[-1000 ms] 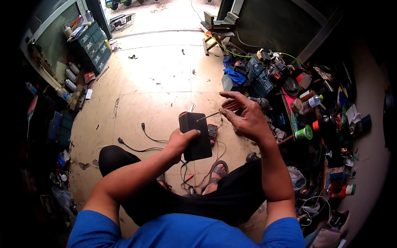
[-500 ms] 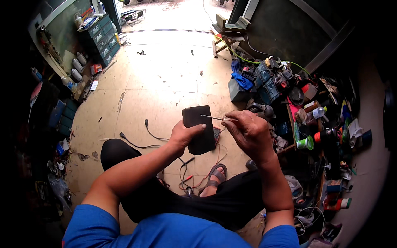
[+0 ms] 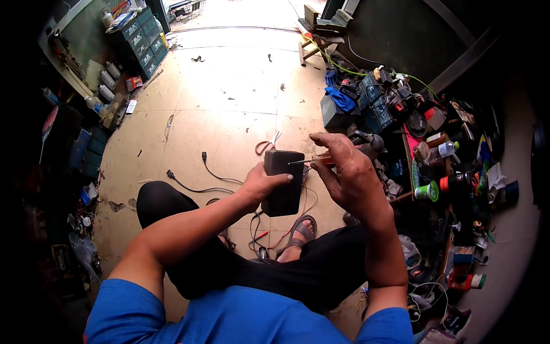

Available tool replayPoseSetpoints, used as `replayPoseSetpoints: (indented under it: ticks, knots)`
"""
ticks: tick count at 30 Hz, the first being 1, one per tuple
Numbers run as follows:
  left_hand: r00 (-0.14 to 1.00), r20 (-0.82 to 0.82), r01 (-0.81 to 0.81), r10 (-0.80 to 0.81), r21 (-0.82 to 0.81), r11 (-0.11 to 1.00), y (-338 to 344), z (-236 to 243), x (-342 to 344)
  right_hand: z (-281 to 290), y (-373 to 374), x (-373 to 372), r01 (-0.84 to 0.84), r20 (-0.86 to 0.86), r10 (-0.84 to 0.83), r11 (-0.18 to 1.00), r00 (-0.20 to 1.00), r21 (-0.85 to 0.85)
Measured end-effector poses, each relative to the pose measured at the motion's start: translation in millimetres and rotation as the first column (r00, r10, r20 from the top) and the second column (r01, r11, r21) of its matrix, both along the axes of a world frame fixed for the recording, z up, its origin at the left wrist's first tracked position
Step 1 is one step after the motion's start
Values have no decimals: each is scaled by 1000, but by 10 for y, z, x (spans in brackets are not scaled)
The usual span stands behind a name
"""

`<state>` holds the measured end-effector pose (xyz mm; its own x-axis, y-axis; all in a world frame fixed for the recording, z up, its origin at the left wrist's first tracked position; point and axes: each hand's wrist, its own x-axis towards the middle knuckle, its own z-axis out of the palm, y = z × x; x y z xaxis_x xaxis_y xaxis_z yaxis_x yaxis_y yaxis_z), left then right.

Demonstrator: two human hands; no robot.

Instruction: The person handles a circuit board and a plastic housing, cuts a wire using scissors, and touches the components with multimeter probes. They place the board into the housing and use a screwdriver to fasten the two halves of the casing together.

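My left hand (image 3: 263, 183) grips a flat black rectangular case (image 3: 283, 198) by its left side, thumb across its face. The case is held up over the floor between my knees. A screwdriver (image 3: 302, 161) with a thin metal shaft and an orange-red handle is in my right hand (image 3: 354, 175). Its tip is over the upper part of the case; whether it touches cannot be made out. My right index finger is raised off the handle, which the thumb and other fingers keep hold of. Scissors (image 3: 266, 144) lie on the floor just beyond the case.
Black cables with plugs (image 3: 172, 174) and thin test leads with a red probe (image 3: 262, 235) lie around my sandalled feet. Tools, bottles and a green-white cup (image 3: 426, 191) crowd the right side. Stacked dark boxes (image 3: 137, 43) stand at the far left.
The case has shifted a little right and tilted, uncovering the scissors behind it. My right hand has turned, its index finger lifting, and more of the screwdriver handle shows.
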<state>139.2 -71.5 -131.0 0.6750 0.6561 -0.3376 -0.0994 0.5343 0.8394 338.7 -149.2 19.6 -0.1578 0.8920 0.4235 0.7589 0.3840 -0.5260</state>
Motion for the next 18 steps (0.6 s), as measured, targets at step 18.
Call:
replayPoseSetpoints:
  ticks: [18]
  knots:
    - [859, -151, -506, 490, -97, 857, -396, -841, 118, -606, 131, -185, 48, 157, -37, 997, 987, -68]
